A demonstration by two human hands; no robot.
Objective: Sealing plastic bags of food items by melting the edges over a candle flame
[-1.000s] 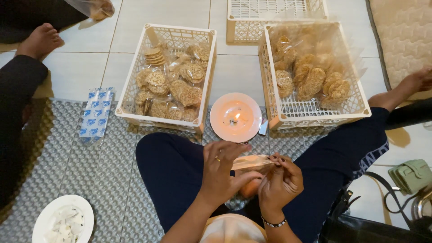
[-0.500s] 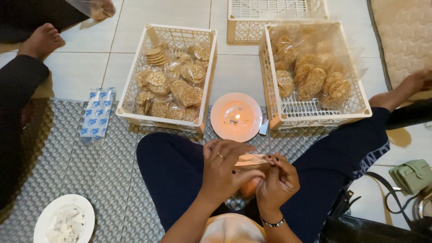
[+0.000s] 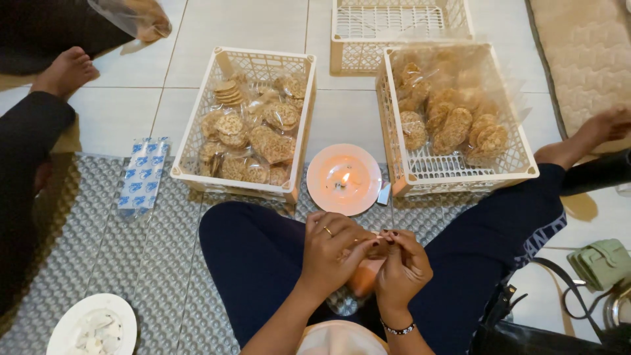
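Both hands have closed in together: the left hand [image 3: 332, 246] now covers the small cracker packet [image 3: 374, 238] that lay exposed a moment ago, the right hand [image 3: 402, 264] pinching its end (contents hidden), just short of the lit candle plate [image 3: 344, 179].

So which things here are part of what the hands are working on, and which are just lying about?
In use:
left hand
right hand
small clear packet pinched between both
lit candle on pink plate
two baskets of bagged crackers

Lying about:
blue sachet strip
white plate
green purse
empty basket
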